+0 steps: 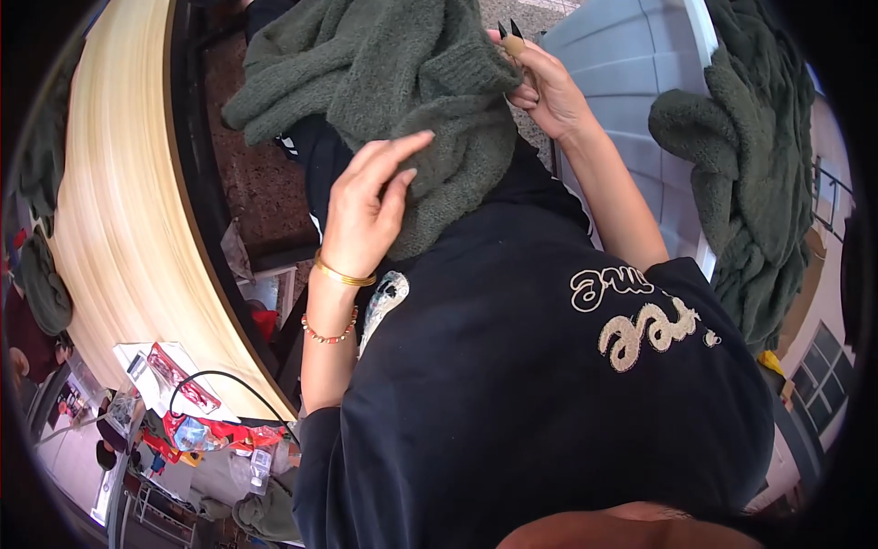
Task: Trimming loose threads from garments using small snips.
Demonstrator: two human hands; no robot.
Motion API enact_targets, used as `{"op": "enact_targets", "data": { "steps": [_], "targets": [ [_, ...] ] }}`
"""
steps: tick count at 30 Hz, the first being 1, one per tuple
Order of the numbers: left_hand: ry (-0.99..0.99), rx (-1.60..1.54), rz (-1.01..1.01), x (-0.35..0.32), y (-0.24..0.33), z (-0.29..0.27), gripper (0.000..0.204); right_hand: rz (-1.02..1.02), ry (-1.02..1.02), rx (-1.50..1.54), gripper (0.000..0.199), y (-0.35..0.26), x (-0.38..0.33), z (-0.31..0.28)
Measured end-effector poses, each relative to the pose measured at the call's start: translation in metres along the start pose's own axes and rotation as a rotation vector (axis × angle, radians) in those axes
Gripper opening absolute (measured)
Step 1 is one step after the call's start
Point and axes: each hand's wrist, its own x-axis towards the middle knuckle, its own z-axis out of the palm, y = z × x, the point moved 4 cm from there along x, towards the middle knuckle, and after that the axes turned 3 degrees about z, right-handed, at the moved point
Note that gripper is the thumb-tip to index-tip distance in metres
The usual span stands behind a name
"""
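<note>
A dark green fuzzy knit garment [384, 82] lies bunched over my lap. My left hand [366, 197] is over its near part, fingers stretched out and thumb apart, holding nothing. At the garment's right edge, my right hand [549, 91] is closed around small thread snips [510, 33]. Two black pointed tips stick up beyond its fingers, and the rest of the tool is mostly hidden. A tan patch, perhaps a finger wrap, shows beside the tips. The right fingers are close against a folded edge of the knit.
A pale wooden table [119, 165] curves along the left. To the right stands a light blue bin [631, 119], with more green knitwear [759, 165] draped over its far side. A red-and-white packet [183, 380] and a black cable [229, 375] are on the table's near end.
</note>
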Motion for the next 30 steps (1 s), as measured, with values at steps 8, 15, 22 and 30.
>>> {"op": "enact_targets", "data": {
  "steps": [8,15,22,30],
  "targets": [
    [0.288,-0.443,-0.329,-0.011,-0.018,-0.006,0.056,-0.155,0.237,0.002,0.03,-0.024,-0.01,0.008],
    [0.373,-0.322,-0.216,-0.004,-0.018,-0.002,0.043,-0.325,-0.208,-0.637,0.047,-0.02,-0.026,0.048],
    [0.305,0.087,0.121,0.005,0.011,-0.01,0.038,-0.059,-0.384,-0.562,0.042,0.008,-0.022,0.073],
    [0.427,-0.363,-0.048,-0.005,-0.004,-0.008,0.023,-0.03,-0.324,-0.309,0.023,0.013,-0.019,0.062]
  ]
}}
